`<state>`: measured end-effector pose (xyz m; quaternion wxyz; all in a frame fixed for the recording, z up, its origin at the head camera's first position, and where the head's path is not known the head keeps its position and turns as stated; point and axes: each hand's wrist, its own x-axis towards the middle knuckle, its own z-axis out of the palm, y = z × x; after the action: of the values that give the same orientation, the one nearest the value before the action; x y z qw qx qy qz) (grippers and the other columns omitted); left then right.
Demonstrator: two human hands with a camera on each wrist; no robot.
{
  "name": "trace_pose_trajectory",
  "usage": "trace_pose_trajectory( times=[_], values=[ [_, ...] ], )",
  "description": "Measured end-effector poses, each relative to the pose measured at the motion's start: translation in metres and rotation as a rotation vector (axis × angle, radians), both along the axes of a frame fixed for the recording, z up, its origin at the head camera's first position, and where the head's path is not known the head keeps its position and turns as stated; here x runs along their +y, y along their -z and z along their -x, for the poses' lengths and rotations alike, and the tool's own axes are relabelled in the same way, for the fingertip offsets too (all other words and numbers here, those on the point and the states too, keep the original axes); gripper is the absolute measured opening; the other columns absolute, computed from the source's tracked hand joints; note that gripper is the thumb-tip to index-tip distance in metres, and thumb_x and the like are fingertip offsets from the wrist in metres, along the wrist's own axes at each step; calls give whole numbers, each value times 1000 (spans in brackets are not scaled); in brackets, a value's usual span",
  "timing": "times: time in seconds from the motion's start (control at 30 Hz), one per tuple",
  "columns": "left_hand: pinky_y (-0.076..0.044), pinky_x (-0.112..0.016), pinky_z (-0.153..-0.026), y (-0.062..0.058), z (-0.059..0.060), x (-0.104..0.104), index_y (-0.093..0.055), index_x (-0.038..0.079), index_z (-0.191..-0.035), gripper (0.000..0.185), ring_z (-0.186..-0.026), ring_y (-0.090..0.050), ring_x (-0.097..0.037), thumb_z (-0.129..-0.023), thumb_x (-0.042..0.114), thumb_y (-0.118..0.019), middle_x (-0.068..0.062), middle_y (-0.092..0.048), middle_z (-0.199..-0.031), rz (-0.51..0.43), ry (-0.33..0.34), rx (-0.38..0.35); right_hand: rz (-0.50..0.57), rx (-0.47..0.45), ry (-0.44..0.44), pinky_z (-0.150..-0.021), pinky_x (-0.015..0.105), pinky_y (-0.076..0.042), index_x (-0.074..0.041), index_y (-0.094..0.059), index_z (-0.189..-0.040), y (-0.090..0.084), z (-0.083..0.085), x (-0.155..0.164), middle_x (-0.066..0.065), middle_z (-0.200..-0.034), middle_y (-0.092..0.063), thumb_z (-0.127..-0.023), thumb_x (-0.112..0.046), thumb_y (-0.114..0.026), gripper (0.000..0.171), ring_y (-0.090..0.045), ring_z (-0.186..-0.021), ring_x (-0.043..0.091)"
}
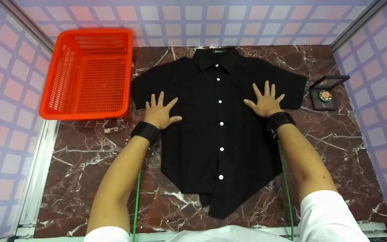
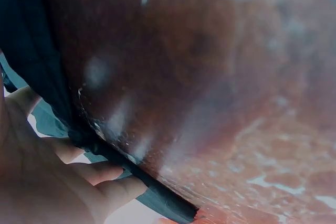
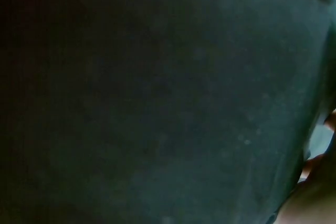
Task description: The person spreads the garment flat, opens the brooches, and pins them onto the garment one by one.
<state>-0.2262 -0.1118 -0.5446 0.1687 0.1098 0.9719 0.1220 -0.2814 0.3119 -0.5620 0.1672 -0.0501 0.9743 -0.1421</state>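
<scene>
One black shirt (image 1: pixel 213 134) with six white buttons lies flat on the counter (image 1: pixel 331 151). The left hand (image 1: pixel 160 112) and right hand (image 1: pixel 264 101) press on it, fingers spread. One red basket (image 1: pixel 86 74) sits left of the shirt.

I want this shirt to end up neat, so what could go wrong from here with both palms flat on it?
The left hand lies at the black shirt's side edge, partly on the marble table, so a sideways push might bunch that edge. The hem lies uneven and could stay crooked. The small display case sits near the right sleeve and might get bumped.
</scene>
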Motion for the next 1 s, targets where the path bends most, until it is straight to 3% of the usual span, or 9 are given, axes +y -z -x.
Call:
trace_pose_trajectory(
  times=[0.33,0.5,0.6,0.7,0.83,1.0],
  values=[
    [-5,-69,-115,2,15,1,-24,33,-161,81,-148,6,-54,-93,63,-57,-23,1,-166,-9,-12,-8,28,0,-24,-101,82,11,-23,-5,-163,-1,11,6,27,-163,16,-97,-71,-38,88,18,-147,50],
    [-3,-70,-114,0,18,1,-24,30,-161,81,-147,7,-55,-94,62,-57,-25,3,-165,-25,-11,-21,168,127,-59,-111,72,8,-15,-15,-163,-3,6,13,29,-164,4,-99,-63,-44,85,9,-150,47],
    [-3,-69,-115,-1,19,4,-26,28,-161,80,-146,7,-56,-95,60,-57,-27,2,-165,-27,-12,-13,252,243,-80,-116,66,1,-8,-26,-159,-10,-9,18,32,-162,-9,-100,-54,-51,79,-3,-150,48],
    [-1,-68,-115,-3,19,9,-28,26,-160,77,-146,7,-56,-97,59,-55,-28,2,-164,-20,-10,3,298,294,-113,-117,64,-6,-3,-32,-156,-22,-31,18,33,-160,-17,-100,-43,-57,73,-10,-149,49],
    [1,-65,-117,-6,16,25,-29,24,-160,74,-147,6,-54,-99,59,-50,-28,1,-164,-7,26,38,309,282,-118,-117,63,-15,-2,-35,-154,-33,-68,21,34,-159,-19,-99,-34,-64,70,-15,-147,51],
    [-1,-65,-117,-6,10,56,-32,22,-159,73,-148,2,-54,-98,59,-50,-28,-4,-164,-2,141,100,302,237,-55,-114,64,-21,-1,-36,-153,-34,-117,28,34,-158,-21,-98,-31,-66,70,-19,-145,52]
  ],
)
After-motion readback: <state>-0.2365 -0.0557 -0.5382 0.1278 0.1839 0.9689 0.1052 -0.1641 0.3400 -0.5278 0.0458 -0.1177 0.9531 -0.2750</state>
